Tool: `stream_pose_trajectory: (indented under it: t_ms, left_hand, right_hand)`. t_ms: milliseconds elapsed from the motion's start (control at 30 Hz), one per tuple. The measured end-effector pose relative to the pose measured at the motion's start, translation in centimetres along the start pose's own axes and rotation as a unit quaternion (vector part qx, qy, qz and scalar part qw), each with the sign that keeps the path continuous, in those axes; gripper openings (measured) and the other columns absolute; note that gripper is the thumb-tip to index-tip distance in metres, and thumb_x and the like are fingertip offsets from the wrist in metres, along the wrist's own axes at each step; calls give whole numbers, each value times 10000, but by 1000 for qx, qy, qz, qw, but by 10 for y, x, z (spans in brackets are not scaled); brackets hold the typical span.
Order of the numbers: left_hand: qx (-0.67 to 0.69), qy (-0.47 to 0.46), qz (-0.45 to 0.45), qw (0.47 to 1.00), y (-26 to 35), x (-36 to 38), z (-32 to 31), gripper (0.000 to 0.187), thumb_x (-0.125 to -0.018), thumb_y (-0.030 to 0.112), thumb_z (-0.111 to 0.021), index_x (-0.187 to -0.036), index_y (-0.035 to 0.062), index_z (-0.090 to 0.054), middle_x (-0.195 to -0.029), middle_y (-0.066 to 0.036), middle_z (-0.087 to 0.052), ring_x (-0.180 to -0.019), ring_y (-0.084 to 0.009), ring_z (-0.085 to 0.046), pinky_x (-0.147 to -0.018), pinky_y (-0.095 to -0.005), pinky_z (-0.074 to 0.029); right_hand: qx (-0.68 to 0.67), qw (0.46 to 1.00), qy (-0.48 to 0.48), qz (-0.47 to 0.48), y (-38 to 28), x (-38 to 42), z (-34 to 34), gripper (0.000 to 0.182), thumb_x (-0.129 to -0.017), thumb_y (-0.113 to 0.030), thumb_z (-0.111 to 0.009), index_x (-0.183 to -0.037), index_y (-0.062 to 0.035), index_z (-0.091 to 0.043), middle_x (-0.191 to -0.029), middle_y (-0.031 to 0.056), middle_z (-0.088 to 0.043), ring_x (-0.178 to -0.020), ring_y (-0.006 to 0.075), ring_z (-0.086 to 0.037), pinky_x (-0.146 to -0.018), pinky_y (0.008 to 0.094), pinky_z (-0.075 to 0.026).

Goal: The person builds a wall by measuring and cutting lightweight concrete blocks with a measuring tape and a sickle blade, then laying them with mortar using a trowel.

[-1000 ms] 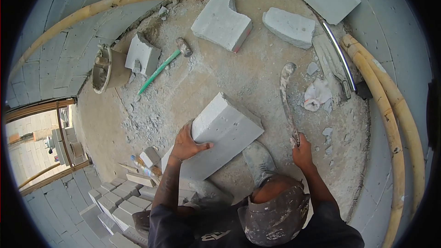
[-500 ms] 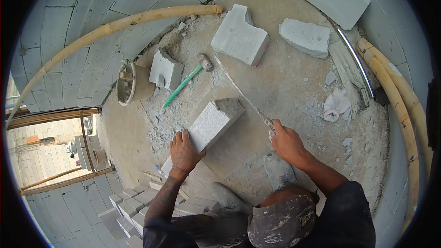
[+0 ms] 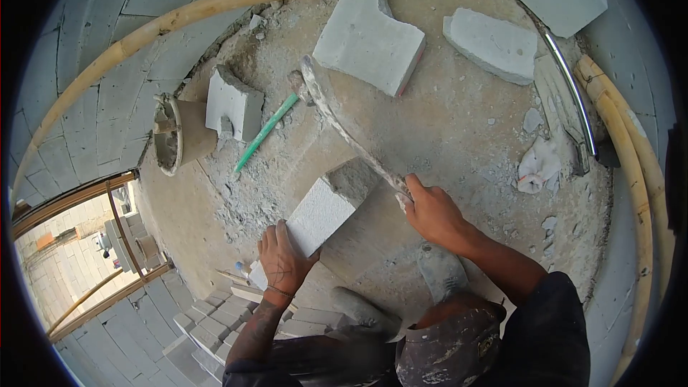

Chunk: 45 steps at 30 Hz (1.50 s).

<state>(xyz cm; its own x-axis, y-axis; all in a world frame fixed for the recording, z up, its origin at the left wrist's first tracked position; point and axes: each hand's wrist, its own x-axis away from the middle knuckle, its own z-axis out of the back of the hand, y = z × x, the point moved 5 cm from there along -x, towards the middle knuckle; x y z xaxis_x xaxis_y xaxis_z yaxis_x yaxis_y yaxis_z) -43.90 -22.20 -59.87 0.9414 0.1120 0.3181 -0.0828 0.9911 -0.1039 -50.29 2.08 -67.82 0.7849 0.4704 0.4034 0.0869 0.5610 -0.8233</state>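
Observation:
A pale block (image 3: 322,213) with a rough, broken far end lies on the dusty floor. My left hand (image 3: 281,256) grips its near end, with the fingers over the top. My right hand (image 3: 432,209) is closed round the handle of a long, mortar-stained tool (image 3: 347,132), whose blade reaches up and left above the block's broken end. Just beyond the blade's tip lies a hammer with a green handle (image 3: 266,131), its head partly overlapped by the tool in view.
A bucket (image 3: 193,132) and a broken block (image 3: 233,109) are at the left. Larger block pieces (image 3: 369,37) (image 3: 494,44) lie ahead. Bamboo poles (image 3: 622,143) and a metal bar (image 3: 571,89) stand right; stacked blocks (image 3: 215,322) are lower left.
The tool in my right hand has swung so its blade shows wider and its tip reaches further up and left. My right hand has shifted slightly left. The view has shifted too.

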Motion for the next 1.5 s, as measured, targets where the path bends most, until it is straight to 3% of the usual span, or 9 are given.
stream_pose_trajectory:
  t_ms: [133,300,733,833,900,1033,1100,1200,1500]
  left_hand:
    - [1,0,-7,1000,0,0,1,813,-496,250,-806,-1116,-67,-387,-969,-172,-448,-912,-318,-456,-819,-396,-371]
    - [0,-1,0,1000,0,0,0,811,-496,251,-804,-1115,-64,-385,-967,-171,-446,-910,-313,-450,-814,-399,-368]
    - [3,5,5,1000,0,-1,-2,818,-499,253,-800,-1126,-63,-380,-964,-173,-445,-906,-319,-454,-815,-408,-368]
    - [0,11,2,1000,-1,0,0,803,-498,255,-800,-1114,-57,-390,-961,-172,-448,-898,-322,-461,-808,-402,-372]
    - [-2,18,-8,1000,1,2,1,796,-497,256,-800,-1107,-54,-394,-958,-171,-449,-894,-322,-462,-804,-399,-373]
    - [3,4,0,1000,-1,1,-1,785,-497,252,-799,-1101,-51,-400,-964,-168,-450,-901,-323,-461,-816,-389,-367]
    - [-1,10,3,1000,-1,1,-1,793,-497,250,-798,-1109,-55,-396,-971,-170,-448,-905,-321,-460,-828,-391,-363]
    - [4,11,1,1000,0,1,1,801,-495,250,-800,-1111,-60,-393,-974,-178,-447,-917,-325,-454,-827,-398,-363]
    - [8,11,12,1000,1,1,1,806,-490,246,-798,-1111,-68,-390,-986,-189,-444,-929,-333,-444,-829,-412,-359]
  right_hand:
    - [-39,997,37,62,-30,-2,4,206,-818,-110,-524,-931,17,-407,-620,196,-575,-588,386,-580,-503,431,-457]
    - [14,1000,4,-9,46,-24,-39,287,-809,-115,-542,-1005,37,-399,-673,220,-579,-649,387,-590,-544,433,-465]
    - [-26,997,-19,-71,28,-22,-35,272,-814,-99,-537,-1006,44,-409,-659,221,-575,-602,375,-587,-528,415,-470]
    - [-49,993,105,4,24,-20,-32,273,-816,-100,-536,-1009,49,-416,-654,217,-575,-606,382,-585,-526,417,-467]
    - [-15,998,-19,-54,43,-33,-49,371,-790,-98,-540,-1092,58,-393,-717,272,-565,-705,447,-555,-623,485,-440]
    - [-1,997,-29,-65,28,-26,-34,392,-791,-104,-541,-1108,63,-381,-726,277,-565,-705,443,-558,-623,493,-438]
    - [-78,993,67,-58,17,-21,-27,330,-810,-113,-530,-1073,40,-402,-684,235,-583,-665,401,-586,-588,483,-451]
    - [37,997,17,-60,43,-20,-56,324,-802,-103,-538,-1059,39,-402,-661,225,-577,-640,391,-587,-559,457,-455]
    - [-31,999,26,-3,18,-13,-40,325,-802,-101,-531,-1058,53,-401,-651,226,-573,-637,399,-584,-568,454,-462]
